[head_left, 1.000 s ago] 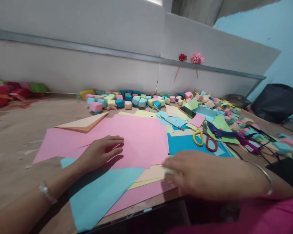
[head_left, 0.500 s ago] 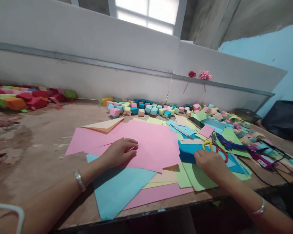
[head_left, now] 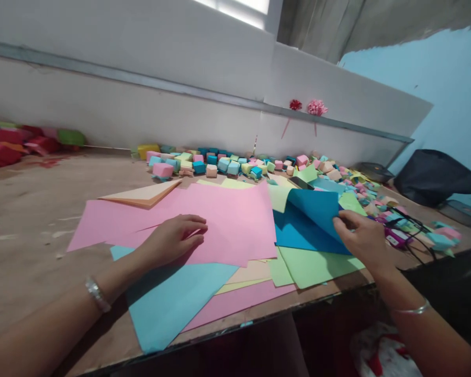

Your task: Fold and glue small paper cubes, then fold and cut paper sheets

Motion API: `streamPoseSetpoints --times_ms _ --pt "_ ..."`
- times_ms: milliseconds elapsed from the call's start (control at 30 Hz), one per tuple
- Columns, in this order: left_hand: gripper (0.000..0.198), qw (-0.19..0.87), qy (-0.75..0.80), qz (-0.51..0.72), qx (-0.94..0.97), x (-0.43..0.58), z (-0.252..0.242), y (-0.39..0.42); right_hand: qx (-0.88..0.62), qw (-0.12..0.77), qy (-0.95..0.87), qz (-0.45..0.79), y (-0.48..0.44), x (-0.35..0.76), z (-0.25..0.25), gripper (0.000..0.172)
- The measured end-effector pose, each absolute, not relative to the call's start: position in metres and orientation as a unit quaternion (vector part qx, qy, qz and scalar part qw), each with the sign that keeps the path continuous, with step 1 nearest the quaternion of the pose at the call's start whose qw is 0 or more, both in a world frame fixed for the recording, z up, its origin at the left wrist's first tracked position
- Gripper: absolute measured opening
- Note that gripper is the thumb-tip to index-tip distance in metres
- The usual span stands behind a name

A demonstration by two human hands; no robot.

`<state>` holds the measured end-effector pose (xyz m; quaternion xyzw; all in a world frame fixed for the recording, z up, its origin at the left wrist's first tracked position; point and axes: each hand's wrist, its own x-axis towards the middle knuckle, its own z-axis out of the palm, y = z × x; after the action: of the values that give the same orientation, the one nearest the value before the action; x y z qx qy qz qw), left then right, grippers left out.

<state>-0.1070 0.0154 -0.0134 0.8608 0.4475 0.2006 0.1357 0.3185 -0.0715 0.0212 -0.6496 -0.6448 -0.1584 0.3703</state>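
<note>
At the near edge of the desk (head_left: 58,204), a light blue sheet (head_left: 176,306) lies slanted, and a lower pink sheet (head_left: 243,303) sits beside it. Green sheets (head_left: 317,269) are spread to their right. Farther in, the left hand (head_left: 176,238) rests on the large pink paper (head_left: 235,225), its grip loosely spread, thumb apart from the fingers. The right hand (head_left: 361,235) has its grip pinching the right edge of the dark blue paper (head_left: 317,207), which curls up off the desk there; its lower part lies over the green sheets, right beside the large pink paper.

Beyond the left hand, a folded peach sheet (head_left: 143,195) lies on the pink. Past the right hand is a purple tool (head_left: 394,238) among black cables. A phone (head_left: 300,183) shows partly behind the blue paper. Farther back, small colored paper blocks (head_left: 233,167) line the white wall (head_left: 180,120), where a red flower (head_left: 295,104) and a pink flower (head_left: 317,108) stand out.
</note>
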Motion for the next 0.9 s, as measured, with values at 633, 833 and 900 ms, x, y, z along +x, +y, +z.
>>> streamPoseSetpoints --times_ms 633,833,900 --pt "0.033 0.118 0.435 0.189 0.872 -0.107 -0.014 0.010 -0.573 0.520 -0.621 -0.129 -0.051 0.273 0.070 0.022" --pt "0.034 0.122 0.436 0.191 0.871 -0.106 -0.015 0.011 -0.502 0.570 -0.634 -0.143 -0.040 0.259 0.109 0.018" --pt "0.036 0.124 0.436 0.193 0.870 -0.106 -0.015 0.012 -0.465 0.576 -0.643 -0.199 -0.039 0.250 0.121 0.017"
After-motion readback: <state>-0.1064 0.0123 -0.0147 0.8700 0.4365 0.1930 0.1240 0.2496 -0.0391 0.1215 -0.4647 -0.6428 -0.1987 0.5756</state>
